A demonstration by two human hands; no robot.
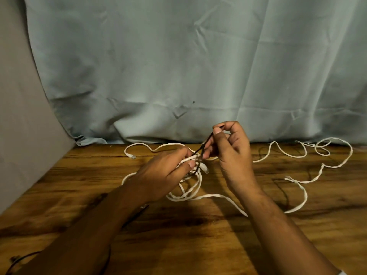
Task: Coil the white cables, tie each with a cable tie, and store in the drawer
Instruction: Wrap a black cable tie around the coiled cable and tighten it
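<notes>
On the wooden tabletop point(198, 235) near the person, loose loops of white cable point(198, 196) lie under the forearms. Above them, the left hand point(164, 173) is closed around a gathered bundle of this cable. The right hand point(230, 147) pinches the end of a dark cable tie point(206, 142) between thumb and fingers, pulling upward. I think the tie should be pulled straight and firmly while the left hand keeps the loops together. Farther right, another white strand point(325, 153) lies uncoiled before the pale cloth point(198, 66).
</notes>
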